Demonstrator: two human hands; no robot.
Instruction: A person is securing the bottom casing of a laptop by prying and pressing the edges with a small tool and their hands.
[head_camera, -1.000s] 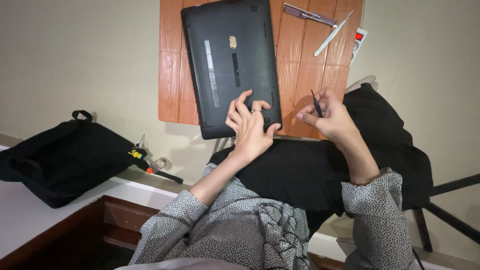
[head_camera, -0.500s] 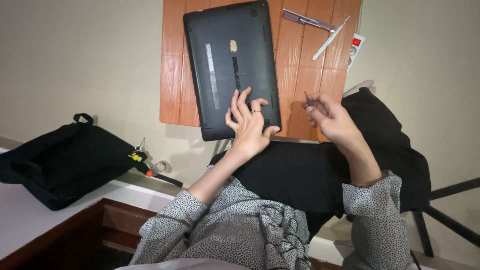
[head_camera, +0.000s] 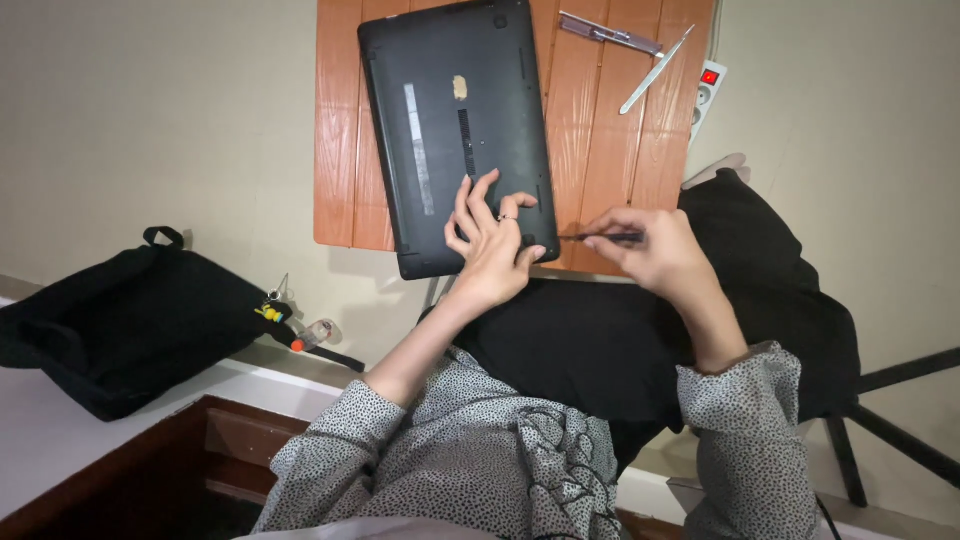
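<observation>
Black bag (head_camera: 120, 325) at left of the frame, small yellow and orange charms (head_camera: 285, 322) hanging at its right side, metal tweezers (head_camera: 655, 70) and flat metal tool (head_camera: 605, 32) at upper right, white power strip (head_camera: 706, 95) beside them, dark chair legs (head_camera: 890, 420) at lower right

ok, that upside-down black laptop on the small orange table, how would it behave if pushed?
The laptop looks rigid and flat, so it would probably slide as one piece. Its near corner overhangs the table, so it might tip off. The left hand pins it.
</observation>
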